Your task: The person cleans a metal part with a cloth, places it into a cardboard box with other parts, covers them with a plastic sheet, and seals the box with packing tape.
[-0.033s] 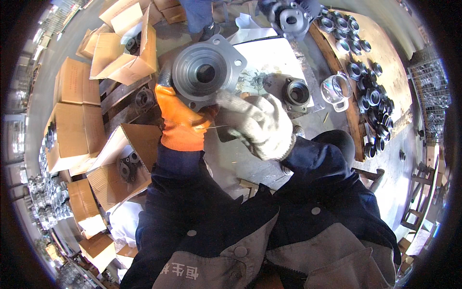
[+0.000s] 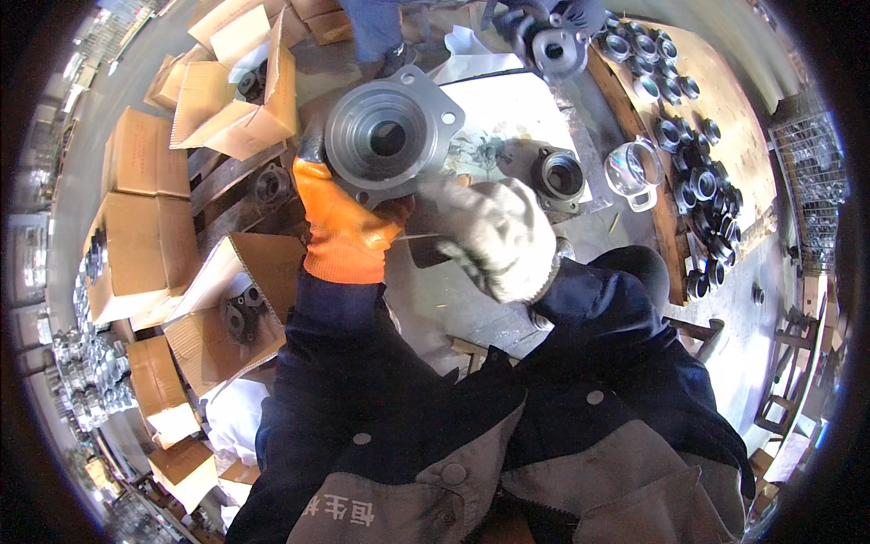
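Note:
My left hand (image 2: 349, 213), in an orange glove with a dark thumb, grips a grey flanged metal housing (image 2: 381, 136). The round stepped bore faces up, with a dark hole at its centre, and bolt holes show in the flange corners. Just right of its lower edge is my right hand (image 2: 503, 236) in a whitish knit glove. Those fingers are smeared by motion, and whether they touch the housing or hold something is unclear. A thin line shows between the two gloves, too faint to name. Another flanged housing (image 2: 559, 175) lies to the right on the white sheet (image 2: 494, 100).
Open cardboard boxes (image 2: 240, 317) with metal parts stand at left, near a wooden pallet (image 2: 227, 204). A clear plastic jug (image 2: 633, 172) sits beside a wooden board (image 2: 739, 109) bearing many dark ring-shaped parts (image 2: 702, 181). At the top, a person (image 2: 372, 32) stands near more castings (image 2: 555, 50).
My right hand's fingers have shifted slightly right, away from the housing, and blur more. My left hand and its housing hold still. The castings at the top have moved slightly.

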The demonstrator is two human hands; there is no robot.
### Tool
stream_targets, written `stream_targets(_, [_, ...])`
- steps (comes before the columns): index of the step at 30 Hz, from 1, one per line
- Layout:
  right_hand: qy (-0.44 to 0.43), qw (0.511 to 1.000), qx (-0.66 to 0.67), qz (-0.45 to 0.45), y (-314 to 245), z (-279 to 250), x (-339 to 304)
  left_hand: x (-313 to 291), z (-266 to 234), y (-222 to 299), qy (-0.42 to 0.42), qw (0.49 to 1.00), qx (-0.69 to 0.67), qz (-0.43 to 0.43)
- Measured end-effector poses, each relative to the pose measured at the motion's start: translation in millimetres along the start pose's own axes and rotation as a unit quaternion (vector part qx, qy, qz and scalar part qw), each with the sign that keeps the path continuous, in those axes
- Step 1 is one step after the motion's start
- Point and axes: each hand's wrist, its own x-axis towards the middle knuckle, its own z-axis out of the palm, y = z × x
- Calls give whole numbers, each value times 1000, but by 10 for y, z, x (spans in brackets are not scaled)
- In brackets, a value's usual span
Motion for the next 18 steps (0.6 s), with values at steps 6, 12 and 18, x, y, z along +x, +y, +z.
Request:
stream_targets(6, [-46, 994, 72, 73, 22, -146, -90, 256, -177, 46, 30, 996, 64, 55])
stream_targets(12, [-69, 981, 131, 125, -43, -112, -22, 305, -322, -18, 27, 990, 94, 99])
stream_targets(18, [-6, 985, 88, 151, -184, 9, 98, 277, -364, -126, -85, 991, -102, 0])
